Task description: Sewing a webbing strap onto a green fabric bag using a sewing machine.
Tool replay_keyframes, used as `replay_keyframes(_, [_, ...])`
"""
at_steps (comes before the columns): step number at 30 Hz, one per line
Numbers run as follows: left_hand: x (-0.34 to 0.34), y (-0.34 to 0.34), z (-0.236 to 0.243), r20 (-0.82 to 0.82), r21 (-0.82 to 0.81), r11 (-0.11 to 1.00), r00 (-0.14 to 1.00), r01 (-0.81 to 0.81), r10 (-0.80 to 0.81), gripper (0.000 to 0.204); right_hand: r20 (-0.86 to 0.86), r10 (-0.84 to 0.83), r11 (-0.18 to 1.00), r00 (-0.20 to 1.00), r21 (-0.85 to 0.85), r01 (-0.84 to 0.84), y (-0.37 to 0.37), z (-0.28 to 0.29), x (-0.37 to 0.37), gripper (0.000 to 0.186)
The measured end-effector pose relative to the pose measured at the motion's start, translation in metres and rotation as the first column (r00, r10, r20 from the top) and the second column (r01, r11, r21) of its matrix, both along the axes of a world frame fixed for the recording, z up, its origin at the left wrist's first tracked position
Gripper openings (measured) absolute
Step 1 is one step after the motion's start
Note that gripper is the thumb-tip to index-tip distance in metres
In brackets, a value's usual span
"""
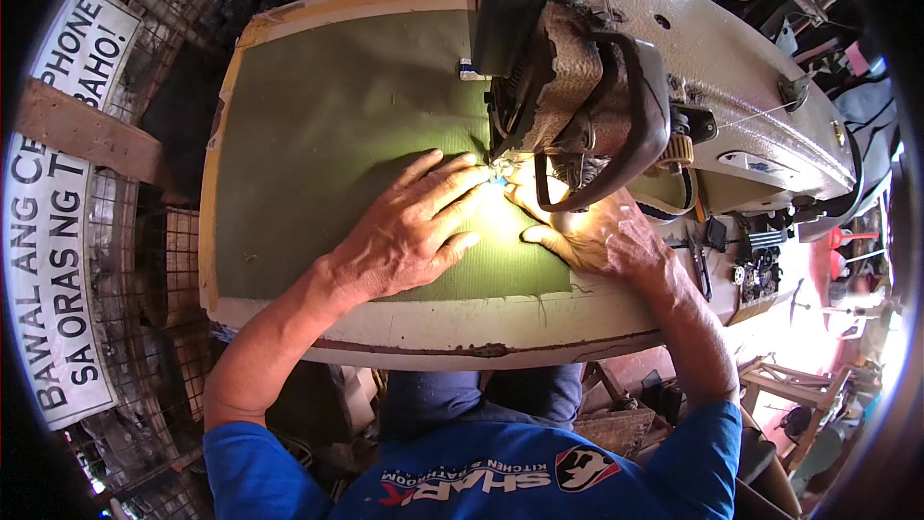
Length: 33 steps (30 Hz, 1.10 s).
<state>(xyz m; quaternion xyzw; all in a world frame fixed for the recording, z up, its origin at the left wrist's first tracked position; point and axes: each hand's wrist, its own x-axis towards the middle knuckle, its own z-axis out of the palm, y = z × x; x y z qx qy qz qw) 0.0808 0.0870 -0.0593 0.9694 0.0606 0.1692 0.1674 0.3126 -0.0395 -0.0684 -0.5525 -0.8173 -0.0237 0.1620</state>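
Pebbled metal sewing machine set over flat, fray-edged green cloth, open room left toward the chipped table's left edge, cloth pressed by left hand, fingers extended, right hand partly hidden, grip unable to be told.

head view faces down, near the cloth.

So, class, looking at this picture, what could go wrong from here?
Both hands are risky to watch: the left hand and right hand lie close to where the head of the sewing machine meets the green fabric, so a finger might get caught. Uneven pressure from them could also skew the fabric. Loose threads at its near edge could snag or fray further.
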Motion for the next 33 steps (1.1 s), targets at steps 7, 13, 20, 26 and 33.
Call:
replay_keyframes(7, [-0.001,0.002,-0.001,0.025,-0.008,1.000,1.000,-0.003,0.003,0.047,-0.018,-0.020,1.000,1.000,-0.012,0.019,0.000,0.001,-0.002,0.020])
replay_keyframes(13, [0.000,0.004,-0.003,-0.001,0.004,1.000,1.000,0.016,-0.016,0.045,-0.005,-0.014,1.000,1.000,-0.012,0.014,0.005,0.002,0.002,0.020])
replay_keyframes(20, [0.006,0.010,-0.003,0.028,0.022,1.000,1.000,-0.001,0.001,0.041,0.035,-0.249,0.968,0.968,0.032,0.248,-0.041,0.025,0.002,0.029])
replay_keyframes(26, [0.005,0.010,-0.007,0.042,0.037,0.999,0.999,-0.002,0.000,0.039,-0.155,-0.815,0.460,0.559,0.412,0.786,-0.143,0.009,0.045,0.042])
replay_keyframes(33, [0.006,0.016,-0.007,0.054,0.067,0.998,0.998,0.008,-0.012,0.040,-0.180,-0.854,0.317,0.489,0.566,0.761,-0.170,0.014,0.082,0.046])
